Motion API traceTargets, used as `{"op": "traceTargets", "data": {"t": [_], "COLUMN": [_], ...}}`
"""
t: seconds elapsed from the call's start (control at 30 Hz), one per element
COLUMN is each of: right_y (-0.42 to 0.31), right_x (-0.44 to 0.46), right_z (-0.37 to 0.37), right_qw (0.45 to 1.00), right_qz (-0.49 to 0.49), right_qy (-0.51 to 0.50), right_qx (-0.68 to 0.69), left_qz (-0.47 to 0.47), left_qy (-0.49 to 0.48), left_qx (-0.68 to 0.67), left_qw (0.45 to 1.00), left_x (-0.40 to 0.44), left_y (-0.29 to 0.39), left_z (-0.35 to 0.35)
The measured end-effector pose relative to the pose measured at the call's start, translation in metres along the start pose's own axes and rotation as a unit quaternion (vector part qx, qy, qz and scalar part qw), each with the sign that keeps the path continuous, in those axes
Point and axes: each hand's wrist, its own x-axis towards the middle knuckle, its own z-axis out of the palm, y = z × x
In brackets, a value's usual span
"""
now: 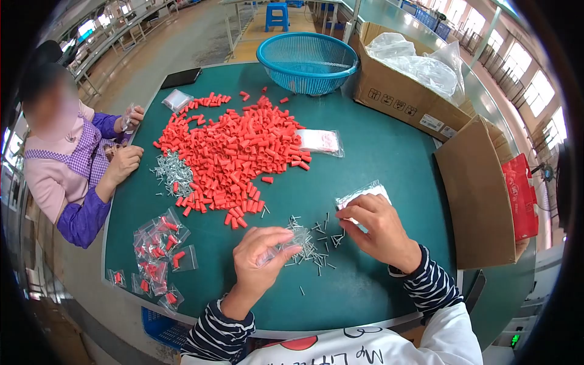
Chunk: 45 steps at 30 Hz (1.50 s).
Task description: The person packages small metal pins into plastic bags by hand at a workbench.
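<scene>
My left hand (pixel 258 258) is curled round a small clear plastic bag, at the left edge of a loose pile of screws (pixel 310 249). My right hand (pixel 372 224) is right of the screws, its thumb and fingertips close together; whatever they hold is too small to make out. Under and behind its fingers lies a stack of clear bags (pixel 380 190). Beyond my hands spreads a big heap of red plastic caps (pixel 237 149), with a second pile of screws (pixel 173 173) at its left. Filled small bags (pixel 159 243) with red caps lie at the left.
A co-worker (pixel 67 152) sits at the left, hands at the table edge. A blue basket (pixel 307 61) stands at the back beside a cardboard box (pixel 389 97) with plastic bags. Another open box (pixel 468 194) stands at the right. A bag packet (pixel 319 141) lies behind.
</scene>
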Motion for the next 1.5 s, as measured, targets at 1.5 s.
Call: {"op": "traceTargets", "data": {"t": [1.5], "right_y": [-0.016], "right_x": [0.031], "right_z": [0.008], "right_qw": [0.982], "right_qz": [-0.113], "right_qy": [-0.033], "right_qx": [0.148], "left_qz": [-0.143], "left_qy": [0.004], "left_qx": [-0.126], "left_qw": [0.982], "left_x": [0.002], "left_y": [0.003], "left_z": [-0.001]}}
